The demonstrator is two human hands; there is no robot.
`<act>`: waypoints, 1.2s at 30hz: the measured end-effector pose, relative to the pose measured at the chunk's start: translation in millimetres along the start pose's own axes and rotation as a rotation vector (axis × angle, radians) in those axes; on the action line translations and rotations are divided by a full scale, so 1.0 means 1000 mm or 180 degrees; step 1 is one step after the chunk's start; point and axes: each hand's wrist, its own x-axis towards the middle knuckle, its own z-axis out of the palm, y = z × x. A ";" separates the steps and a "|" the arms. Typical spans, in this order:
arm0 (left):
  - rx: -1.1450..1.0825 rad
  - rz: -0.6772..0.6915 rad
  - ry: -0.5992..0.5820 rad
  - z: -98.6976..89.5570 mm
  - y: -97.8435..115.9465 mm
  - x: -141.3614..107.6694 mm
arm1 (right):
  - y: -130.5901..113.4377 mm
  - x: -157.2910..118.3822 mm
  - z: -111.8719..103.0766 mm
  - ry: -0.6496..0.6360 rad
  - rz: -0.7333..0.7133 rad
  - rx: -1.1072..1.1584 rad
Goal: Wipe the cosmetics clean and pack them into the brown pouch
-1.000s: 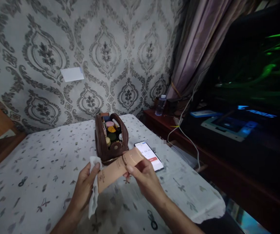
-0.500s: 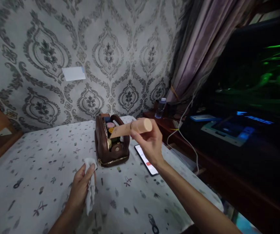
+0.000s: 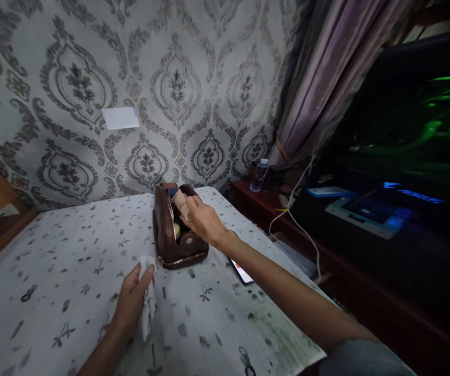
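Note:
A brown zip-up toiletry bag (image 3: 161, 235) stands open on the patterned sheet (image 3: 64, 261). My right hand (image 3: 203, 218) reaches into its opening, fingers closed around a beige cosmetic tube (image 3: 181, 202). The tube's lower end is hidden among the bag's contents, and a round golden item (image 3: 176, 230) shows beside it. In front of the bag, my left hand (image 3: 130, 297) pinches a crumpled white cloth (image 3: 147, 310) between thumb and fingers; the cloth hangs down over the sheet.
Partly under my right forearm lies a phone (image 3: 243, 272) with its screen lit. A clear bottle (image 3: 259, 176) stands on the dark red desk at the right, near a white cable (image 3: 314, 240). The patterned wall (image 3: 178, 94) rises behind the bag.
My right hand has moved left and away from me, lowering the beige tube from above the bag into its opening. The left hand still holds the cloth in about the same place.

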 end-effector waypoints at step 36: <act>0.0448 0.0111 -0.0219 -0.010 -0.013 0.011 | 0.012 0.009 -0.025 -0.0720 -0.0959 0.0379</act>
